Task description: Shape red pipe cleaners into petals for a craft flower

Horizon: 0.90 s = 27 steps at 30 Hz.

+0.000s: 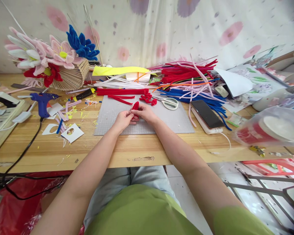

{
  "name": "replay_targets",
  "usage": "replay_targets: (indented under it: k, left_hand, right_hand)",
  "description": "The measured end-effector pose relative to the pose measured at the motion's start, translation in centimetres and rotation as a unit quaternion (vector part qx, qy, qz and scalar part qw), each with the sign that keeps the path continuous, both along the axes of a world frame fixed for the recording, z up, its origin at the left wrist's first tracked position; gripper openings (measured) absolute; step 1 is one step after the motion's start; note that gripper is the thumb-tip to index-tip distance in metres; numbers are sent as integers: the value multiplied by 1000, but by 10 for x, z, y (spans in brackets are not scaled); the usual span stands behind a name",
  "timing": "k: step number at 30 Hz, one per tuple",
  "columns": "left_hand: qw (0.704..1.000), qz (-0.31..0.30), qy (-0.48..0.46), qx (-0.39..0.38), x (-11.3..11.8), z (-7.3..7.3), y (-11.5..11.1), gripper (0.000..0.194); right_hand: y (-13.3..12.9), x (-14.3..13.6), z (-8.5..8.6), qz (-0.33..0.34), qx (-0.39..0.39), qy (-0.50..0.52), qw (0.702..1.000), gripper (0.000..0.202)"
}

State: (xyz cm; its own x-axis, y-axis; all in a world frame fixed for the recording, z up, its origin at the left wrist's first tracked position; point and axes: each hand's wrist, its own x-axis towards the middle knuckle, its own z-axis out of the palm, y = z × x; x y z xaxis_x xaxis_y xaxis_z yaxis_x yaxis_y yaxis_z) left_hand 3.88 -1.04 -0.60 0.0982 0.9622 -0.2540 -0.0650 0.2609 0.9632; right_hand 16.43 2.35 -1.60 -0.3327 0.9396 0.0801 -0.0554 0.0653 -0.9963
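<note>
Between my two hands, above the grey cutting mat, is a small red fuzzy pipe-cleaner petal. My left hand pinches it from below and the left, fingers closed. From the other side my right hand grips it too, its fingertips meeting those of the left. The fingers cover the lower part of the petal. Just beyond them lie cut red pipe cleaners and a clump of curled red pieces. Scissors with pale handles rest to the right on the mat.
A blue glue gun stands at left among scraps and cables. Behind it are fuzzy flowers. Bundled pipe cleaners are piled at the back. A phone and a bagged red cup sit at right.
</note>
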Motion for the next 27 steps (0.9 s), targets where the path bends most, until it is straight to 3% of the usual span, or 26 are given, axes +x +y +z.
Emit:
replay_targets:
  k: [13,17,23,27]
  left_hand:
    - [993,-32,-104,-41,-7,2,0,12]
    - [991,10,-125,-37,-8,2,3,14]
    - [993,73,-91,-16,-10,2,7,13]
    - [996,68,-47,20,-9,-2,8,9]
  right_hand:
    - [1,3,5,-32,-7,-4,999,29]
    - [-2,4,8,-29,-13,-21,999,32]
    - [-3,7,12,3,10,-127,992,27]
    - [-2,4,9,-54,83,-170,980,18]
